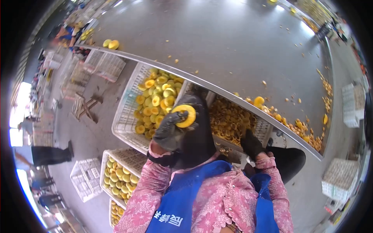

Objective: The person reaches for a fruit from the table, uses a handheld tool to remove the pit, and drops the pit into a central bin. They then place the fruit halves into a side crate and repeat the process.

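Observation:
My left hand [168, 134], in a dark grey glove, is closed on a yellow peach half [190, 117] with a hollow in its middle. It is above my dark-clad leg, beside a white crate [121, 116] heaped with yellow peach halves [154, 99]. In a dark glove too, my right hand [252, 144] hangs at the near right edge of a second crate [264, 130]. Brown and orange scraps [229, 120] fill that crate. The right fingers look bunched together; whatever is in them is hidden against the dark background.
A wide metal table [217, 46] spans the front, with scraps [299, 128] along its right edge and two peaches [112, 44] at its left. More peach crates [128, 157] are stacked at my left. A white crate [86, 178] and a wooden stool [83, 106] stand on the floor. Other people work farther off.

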`<state>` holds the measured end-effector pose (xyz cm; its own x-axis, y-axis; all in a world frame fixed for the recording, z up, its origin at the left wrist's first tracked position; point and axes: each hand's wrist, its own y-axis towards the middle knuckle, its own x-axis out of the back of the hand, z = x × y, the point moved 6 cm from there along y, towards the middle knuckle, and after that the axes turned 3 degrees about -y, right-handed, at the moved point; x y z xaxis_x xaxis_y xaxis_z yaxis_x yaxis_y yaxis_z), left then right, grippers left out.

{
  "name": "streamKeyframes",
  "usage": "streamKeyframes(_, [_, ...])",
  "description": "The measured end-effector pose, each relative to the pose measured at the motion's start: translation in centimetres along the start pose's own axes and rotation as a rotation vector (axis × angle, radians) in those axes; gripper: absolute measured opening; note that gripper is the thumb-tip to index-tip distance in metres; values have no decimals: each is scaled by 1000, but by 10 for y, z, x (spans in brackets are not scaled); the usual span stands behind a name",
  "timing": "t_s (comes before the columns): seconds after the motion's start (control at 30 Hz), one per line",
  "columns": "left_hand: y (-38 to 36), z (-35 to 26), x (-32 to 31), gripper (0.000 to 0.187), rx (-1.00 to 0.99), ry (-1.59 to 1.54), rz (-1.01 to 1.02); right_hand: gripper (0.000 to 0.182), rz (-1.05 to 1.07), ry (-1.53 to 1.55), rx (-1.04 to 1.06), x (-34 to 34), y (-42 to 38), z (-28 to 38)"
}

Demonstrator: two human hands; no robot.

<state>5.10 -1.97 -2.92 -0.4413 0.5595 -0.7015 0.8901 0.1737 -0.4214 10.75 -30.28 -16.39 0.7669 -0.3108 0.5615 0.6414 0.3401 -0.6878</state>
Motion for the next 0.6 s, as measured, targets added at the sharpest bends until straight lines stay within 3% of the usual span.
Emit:
streamKeyframes(0.03, [-4, -25, 16, 45, -135, 101, -34, 38, 172, -348, 26, -23, 11, -20])
streamKeyframes(0.07, [-7, -51, 33, 44, -260, 206, -63, 36, 181, -316, 41, -22, 10, -22])
streamKeyframes(0.13, [-7, -83, 109, 41, -413, 284, -367, 32, 201, -252, 69, -19, 7, -25])
streamKeyframes(0.2, [-2, -106, 213, 41, -510, 548, -707, 33, -85, -507, 230, -4, 3, -4])
streamKeyframes(0.23, [8, -102, 274, 41, -511, 544, -720, 33, -76, -513, 238, -13, 3, -9])
streamKeyframes(0.27, [15, -104, 330, 41, -599, 884, -845, 35, 79, -525, 174, -31, 8, -23])
streamKeyframes(0.3, [16, -115, 319, 41, -681, 1226, -960, 37, 230, -539, 111, -40, 12, -26])
streamKeyframes(0.33, [13, -106, 324, 46, -496, 1413, -1164, 37, 237, -554, 112, -38, 16, -26])
streamKeyframes(0.4, [43, -81, 353, 71, 11, 1435, -1190, 38, 342, -503, 89, -36, 9, -12])
streamKeyframes(0.47, [91, -22, 423, 92, -34, 1599, -1071, 32, 246, -335, -47, -30, 5, -9])
streamKeyframes(0.53, [114, 13, 377, 100, 239, 1829, -831, 31, 265, -235, -145, -28, 3, -12])
streamKeyframes(0.6, [113, 10, 375, 95, 218, 1838, -884, 30, 306, -160, -249, -26, 2, -12])
